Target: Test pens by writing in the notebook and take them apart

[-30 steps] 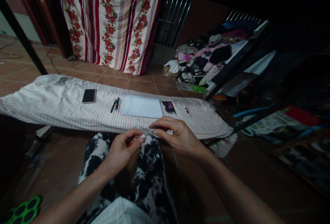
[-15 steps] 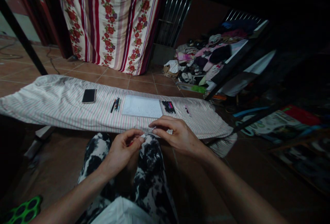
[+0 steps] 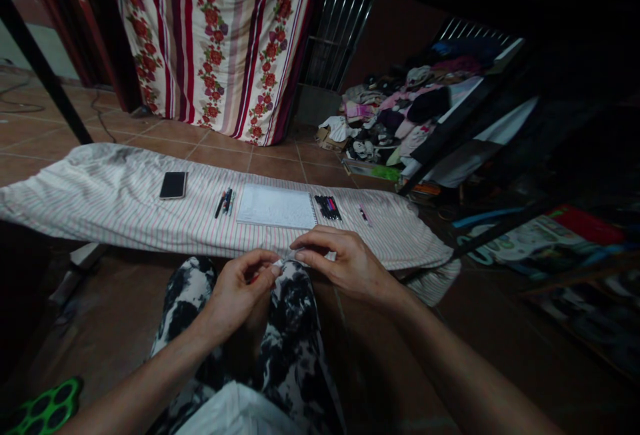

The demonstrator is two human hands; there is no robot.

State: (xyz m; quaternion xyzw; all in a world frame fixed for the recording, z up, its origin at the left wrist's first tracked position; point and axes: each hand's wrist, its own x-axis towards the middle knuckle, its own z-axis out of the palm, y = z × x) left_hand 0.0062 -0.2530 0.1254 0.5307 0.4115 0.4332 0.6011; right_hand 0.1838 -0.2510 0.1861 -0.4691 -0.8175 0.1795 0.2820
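Over my knees, my left hand (image 3: pixel 250 281) is closed in a pinch, with a small pale tip at its fingertips and a hint of red beneath the fingers. My right hand (image 3: pixel 345 258) pinches close beside it, thumb and forefinger near a thin, whitish bit. What either hand holds is too small and dim to name. Just beyond the hands lies an open spiral notebook (image 3: pixel 275 205) with a pale page. Several dark pens (image 3: pixel 328 207) lie right of it, and a pink-and-dark pen (image 3: pixel 365 215) farther right. More pens (image 3: pixel 224 203) rest at its left.
A striped cloth (image 3: pixel 125 201) covers the low surface, with a phone (image 3: pixel 173 185) at its left. Behind hangs a floral curtain (image 3: pixel 215 41). A heap of clothes (image 3: pixel 400 101) lies back right. Dark slanted bars cross both sides. A green object (image 3: pixel 50 405) is at lower left.
Almost nothing differs. Both hands keep their pinches, and the right fingertips have shifted very slightly. The things on the cloth stay put.
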